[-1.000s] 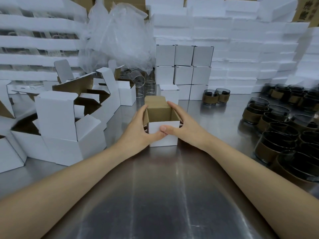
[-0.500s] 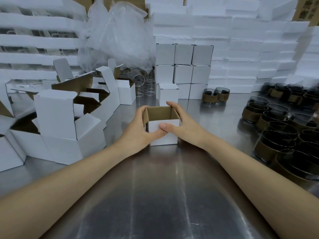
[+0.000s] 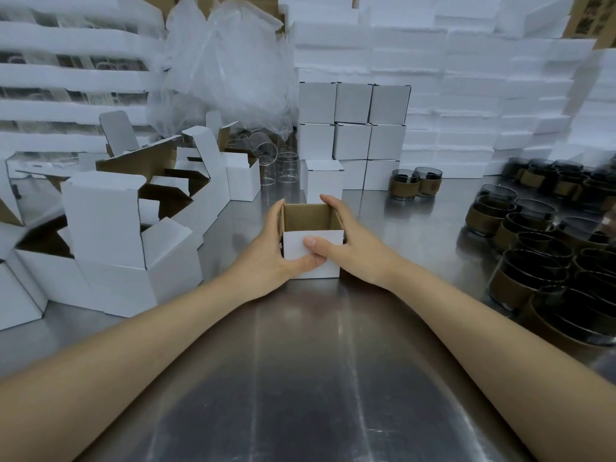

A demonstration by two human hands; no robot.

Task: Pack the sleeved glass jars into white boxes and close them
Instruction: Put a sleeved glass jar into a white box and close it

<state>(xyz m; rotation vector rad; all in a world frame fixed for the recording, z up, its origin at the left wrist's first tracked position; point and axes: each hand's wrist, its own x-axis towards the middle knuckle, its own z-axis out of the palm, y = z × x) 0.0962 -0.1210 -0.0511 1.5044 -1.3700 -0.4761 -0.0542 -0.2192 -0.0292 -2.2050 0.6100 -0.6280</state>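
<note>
Head view looks down on a steel table (image 3: 310, 378) where both bare hands clasp one small white box (image 3: 311, 253) at the centre. Left hand (image 3: 270, 255) wraps the box's left wall, thumb crossing the white front face; right hand (image 3: 350, 248) wraps the right wall, its thumb pressed on the front and touching the left thumb. The box stands upright with its top open; the brown inside walls show, but its floor is hidden by the near wall, so whether anything lies in it cannot be told. Sleeved glass jars (image 3: 526, 261), dark glass with brown bands, crowd the right side of the table, the nearest ones cut off by the frame edge and blurred. Two more banded jars (image 3: 416, 183) stand apart by the stack of closed white boxes (image 3: 353, 125) at the back. Open empty boxes (image 3: 110, 235) with raised flaps pile on the left, overlapping so that their count is unclear. Clear glass cylinders (image 3: 276, 161) sit half hidden under a crumpled plastic bag (image 3: 226, 68). White foam sheets (image 3: 483, 95) fill the background.
</note>
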